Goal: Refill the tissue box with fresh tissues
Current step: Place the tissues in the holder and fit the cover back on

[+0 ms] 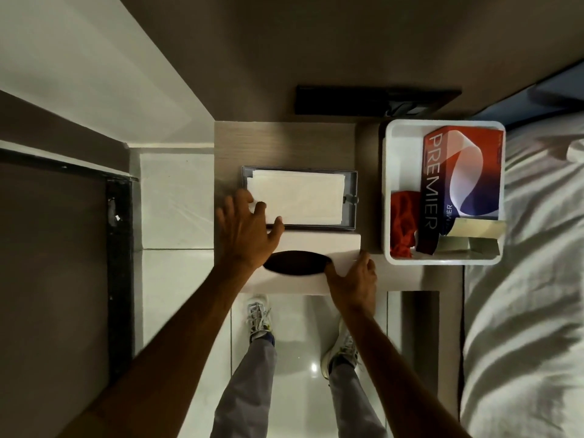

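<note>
A grey tissue-box base (349, 184) lies on the small wooden bedside table (284, 143) with a stack of white tissues (297, 197) in it. Just in front of it sits the white box cover (319, 245) with a dark oval slot (297, 263), at the table's near edge. My left hand (249, 229) hovers with fingers spread over the left end of the tissues and the cover, blurred. My right hand (354, 279) grips the cover's right front corner.
A white bin (387, 197) at the table's right holds a red-and-blue PREMIER tissue carton (461, 181), a red cloth (403, 222) and torn cardboard. A bed with white sheets (531, 279) lies right. Tiled floor and my shoes are below.
</note>
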Available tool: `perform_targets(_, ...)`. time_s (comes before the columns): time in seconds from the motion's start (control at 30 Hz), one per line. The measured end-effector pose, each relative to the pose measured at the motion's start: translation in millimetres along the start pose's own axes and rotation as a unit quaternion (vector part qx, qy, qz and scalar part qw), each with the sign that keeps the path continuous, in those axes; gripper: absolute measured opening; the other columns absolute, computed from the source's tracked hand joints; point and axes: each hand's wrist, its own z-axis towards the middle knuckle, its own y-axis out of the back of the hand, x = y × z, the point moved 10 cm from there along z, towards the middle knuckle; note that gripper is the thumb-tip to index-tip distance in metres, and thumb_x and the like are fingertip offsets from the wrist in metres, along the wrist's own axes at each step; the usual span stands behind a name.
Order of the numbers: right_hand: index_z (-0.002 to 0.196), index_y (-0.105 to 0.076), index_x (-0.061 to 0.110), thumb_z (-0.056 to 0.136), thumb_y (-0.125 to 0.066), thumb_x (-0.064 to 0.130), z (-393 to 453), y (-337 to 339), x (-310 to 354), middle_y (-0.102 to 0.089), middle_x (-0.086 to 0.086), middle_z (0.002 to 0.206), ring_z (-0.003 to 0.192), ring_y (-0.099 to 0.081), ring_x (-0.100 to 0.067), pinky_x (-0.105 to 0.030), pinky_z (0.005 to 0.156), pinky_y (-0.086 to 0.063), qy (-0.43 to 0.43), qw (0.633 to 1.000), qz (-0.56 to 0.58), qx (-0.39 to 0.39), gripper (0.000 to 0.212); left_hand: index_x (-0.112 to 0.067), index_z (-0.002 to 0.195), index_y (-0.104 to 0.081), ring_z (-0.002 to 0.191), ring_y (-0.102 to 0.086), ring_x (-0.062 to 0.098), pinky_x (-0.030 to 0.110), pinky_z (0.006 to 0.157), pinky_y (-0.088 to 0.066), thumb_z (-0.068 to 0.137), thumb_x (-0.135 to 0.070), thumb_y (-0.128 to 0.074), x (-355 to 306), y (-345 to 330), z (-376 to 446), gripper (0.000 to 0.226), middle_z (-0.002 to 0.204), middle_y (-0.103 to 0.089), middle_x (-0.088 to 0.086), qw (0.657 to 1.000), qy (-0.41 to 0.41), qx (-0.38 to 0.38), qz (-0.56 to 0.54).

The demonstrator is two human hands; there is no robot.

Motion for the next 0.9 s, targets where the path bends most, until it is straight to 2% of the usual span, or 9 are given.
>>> perform_targets(0.1, 0.139, -0.038, 0.011, 0.087, -0.073, 0.039, -1.9, 0.2, 1.8, -0.051, -0.014, 0.136, 0.124, -0.052, -0.036, -0.048, 0.098, -0.049, -0.003, 1.0, 0.006, -0.005, 0.068, -0.021, 0.124, -0.062, 0.116, -0.043, 0.03, 0.042, 0.09, -0.037, 0.093, -0.063, -0.038, 11.0, -7.8, -4.2, 0.058, 0.127, -0.046, 0.009, 0.999, 0.021, 0.011, -0.034)
perform_targets(0.23, 0.141, -0.04, 0.007, 0.087, -0.074, 0.037, -2.4, 5.3, 0.8, -0.054, -0.016, 0.136, 0.125, -0.053, -0.036, -0.047, 0.104, -0.048, 0.001, 1.0, -0.004, -0.006, 0.07, -0.027, 0.136, -0.053, 0.122, -0.043, 0.03, 0.046, 0.095, -0.038, 0.094, -0.059, -0.044, 34.3, 2.0, -28.7, 0.054, 0.135, -0.046, 0.008, 0.978, 0.088, -0.063, -0.179)
perform_targets(0.33, 0.141, -0.042, 0.009, 0.087, -0.074, 0.038, -6.3, 17.2, -1.9, -0.056, -0.013, 0.136, 0.124, -0.054, -0.033, -0.043, 0.103, -0.048, 0.011, 1.0, 0.007, 0.001, 0.07, -0.035, 0.134, -0.048, 0.127, -0.047, 0.03, 0.045, 0.102, -0.045, 0.086, -0.072, -0.05, 61.8, -26.2, -68.8, 0.061, 0.136, -0.048, 0.005, 0.901, 0.207, 0.037, -0.379)
perform_targets(0.4, 0.138, -0.044, 0.012, 0.085, -0.075, 0.041, -7.9, 28.3, 2.2, -0.059, -0.011, 0.133, 0.121, -0.057, -0.031, -0.045, 0.102, -0.052, 0.035, 0.999, 0.021, -0.003, 0.067, -0.047, 0.132, -0.046, 0.113, -0.06, 0.013, 0.024, 0.085, -0.052, 0.077, -0.083, -0.051, 55.7, -37.9, -95.1, 0.066, 0.119, -0.059, -0.015, 0.83, 0.211, 0.131, -0.5)
perform_targets(0.47, 0.136, -0.043, 0.017, 0.084, -0.075, 0.046, -5.7, 40.7, 11.4, -0.058, -0.005, 0.132, 0.119, -0.057, -0.026, -0.047, 0.098, -0.055, 0.058, 0.998, 0.028, -0.008, 0.067, -0.049, 0.137, -0.043, 0.099, -0.061, -0.006, 0.013, 0.075, -0.051, 0.074, -0.077, -0.06, 45.1, -34.3, -105.0, 0.071, 0.107, -0.06, -0.034, 0.803, 0.173, 0.165, -0.545)
perform_targets(0.53, 0.133, -0.042, 0.02, 0.085, -0.074, 0.05, 0.5, 49.9, 28.8, -0.054, 0.002, 0.124, 0.111, -0.054, -0.018, -0.039, 0.087, -0.058, 0.088, 0.995, 0.028, -0.02, 0.065, -0.041, 0.134, -0.048, 0.092, -0.059, -0.012, 0.007, 0.071, -0.05, 0.07, -0.07, -0.068, 45.3, -26.1, -96.8, 0.072, 0.106, -0.061, -0.032, 0.826, 0.16, 0.141, -0.521)
perform_targets(0.63, 0.133, -0.043, 0.018, 0.086, -0.071, 0.054, 15.1, 55.1, 60.9, -0.056, 0.0, 0.117, 0.104, -0.058, -0.019, -0.029, 0.073, -0.059, 0.11, 0.993, 0.027, -0.035, 0.066, -0.024, 0.129, -0.056, 0.09, -0.058, 0.0, 0.002, 0.059, -0.043, 0.076, -0.062, -0.071, 49.3, -5.0, -62.8, 0.067, 0.112, -0.062, -0.012, 0.869, 0.173, 0.062, -0.46)
perform_targets(0.73, 0.141, -0.042, 0.011, 0.087, -0.067, 0.057, 34.1, 52.6, 83.4, -0.059, -0.012, 0.134, 0.124, -0.056, -0.032, -0.046, 0.096, -0.055, 0.094, 0.994, 0.014, -0.048, 0.075, -0.018, 0.126, -0.058, 0.097, -0.056, 0.008, 0.002, 0.066, -0.04, 0.078, -0.06, -0.072, 46.7, 3.8, -26.9, 0.066, 0.119, -0.065, -0.003, 0.872, 0.189, 0.044, -0.449)
perform_targets(0.9, 0.148, -0.034, 0.003, 0.091, -0.064, 0.052, 52.7, 43.2, 103.6, -0.05, -0.019, 0.145, 0.133, -0.048, -0.037, -0.05, 0.109, -0.044, 0.097, 0.994, 0.006, -0.053, 0.08, -0.009, 0.126, -0.058, 0.116, -0.063, 0.03, 0.035, 0.093, -0.054, 0.08, -0.063, -0.069, 48.5, 4.6, 5.7, 0.071, 0.127, -0.064, 0.011, 0.881, 0.223, 0.032, -0.417)
